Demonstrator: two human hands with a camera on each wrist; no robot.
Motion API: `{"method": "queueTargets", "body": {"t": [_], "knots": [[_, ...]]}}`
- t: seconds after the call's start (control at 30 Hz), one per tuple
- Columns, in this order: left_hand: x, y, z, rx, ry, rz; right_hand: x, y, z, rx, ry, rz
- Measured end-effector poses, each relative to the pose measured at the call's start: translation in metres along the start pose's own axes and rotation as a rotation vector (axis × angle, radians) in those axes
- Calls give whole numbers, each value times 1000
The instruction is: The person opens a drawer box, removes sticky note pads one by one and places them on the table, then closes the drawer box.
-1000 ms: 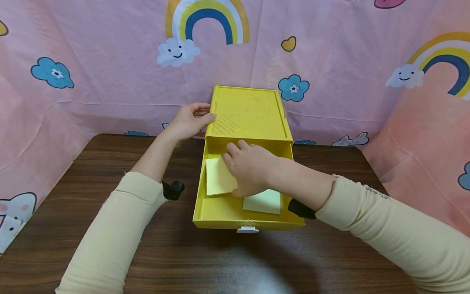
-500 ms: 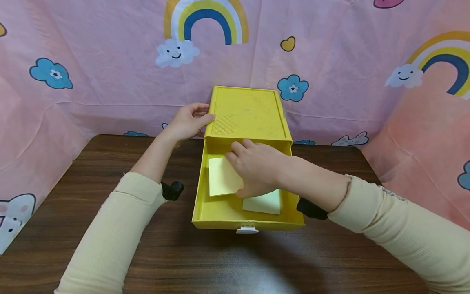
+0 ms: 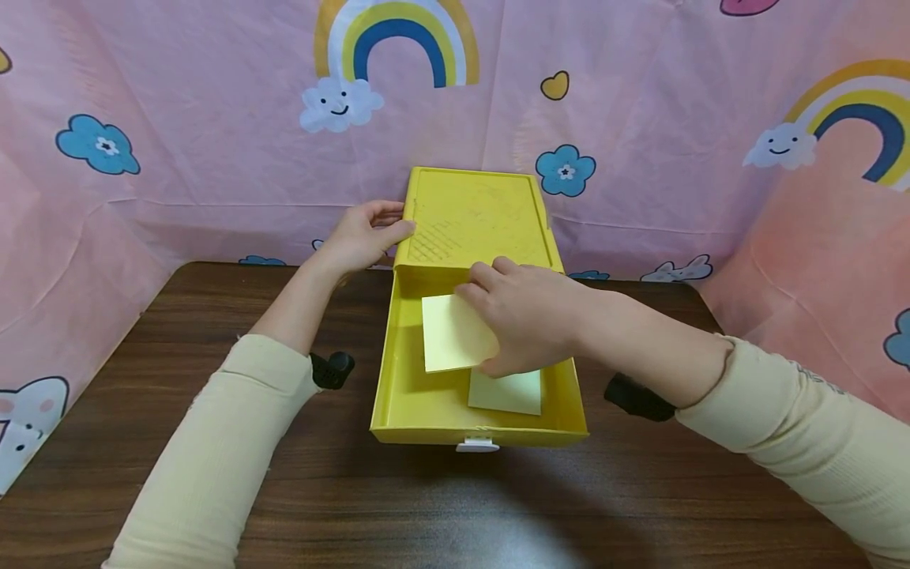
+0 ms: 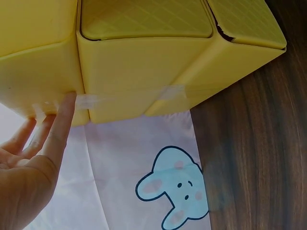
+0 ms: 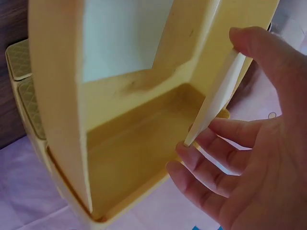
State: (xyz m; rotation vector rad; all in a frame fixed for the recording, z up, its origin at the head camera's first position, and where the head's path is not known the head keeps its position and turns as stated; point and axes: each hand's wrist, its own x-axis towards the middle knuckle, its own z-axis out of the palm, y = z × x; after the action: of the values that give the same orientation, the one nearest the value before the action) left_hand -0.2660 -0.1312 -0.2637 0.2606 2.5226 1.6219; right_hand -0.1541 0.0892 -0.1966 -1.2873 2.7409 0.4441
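Note:
A yellow plastic drawer box (image 3: 486, 213) stands on the table with its drawer (image 3: 415, 407) pulled out towards me. My left hand (image 3: 361, 239) lies against the box's left side, its thumb by the top edge; in the left wrist view the extended fingers (image 4: 60, 127) touch the yellow wall. Over the drawer, my right hand (image 3: 533, 320) holds a pale yellow sticky note pad (image 3: 455, 333) by its edges, between thumb and fingers, as the right wrist view shows (image 5: 216, 98). Below it a pale green sticky note pad (image 3: 506, 393) lies on the drawer floor, partly covered by the hand.
A white handle (image 3: 478, 446) sticks out from the drawer front. The dark wood table (image 3: 320, 490) surrounds the box. A pink patterned cloth (image 3: 235, 158) hangs right behind it.
My right hand has moved to the right and slightly up with the yellow sticky note pad, which now sits nearer the drawer's middle. My left hand stays at the box's side.

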Motion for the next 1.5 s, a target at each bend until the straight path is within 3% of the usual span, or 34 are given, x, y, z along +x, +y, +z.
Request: {"method": "queueTargets", "body": {"t": [0.6, 1.27, 1.5], "knots": [[-3, 2, 0, 16, -7, 4, -20, 24, 13, 40, 86, 20], [-2, 1, 1, 4, -33, 2, -48, 56, 7, 86, 127, 153], [-2, 1, 2, 6, -22, 9, -55, 66, 14, 99, 186, 138]]}}
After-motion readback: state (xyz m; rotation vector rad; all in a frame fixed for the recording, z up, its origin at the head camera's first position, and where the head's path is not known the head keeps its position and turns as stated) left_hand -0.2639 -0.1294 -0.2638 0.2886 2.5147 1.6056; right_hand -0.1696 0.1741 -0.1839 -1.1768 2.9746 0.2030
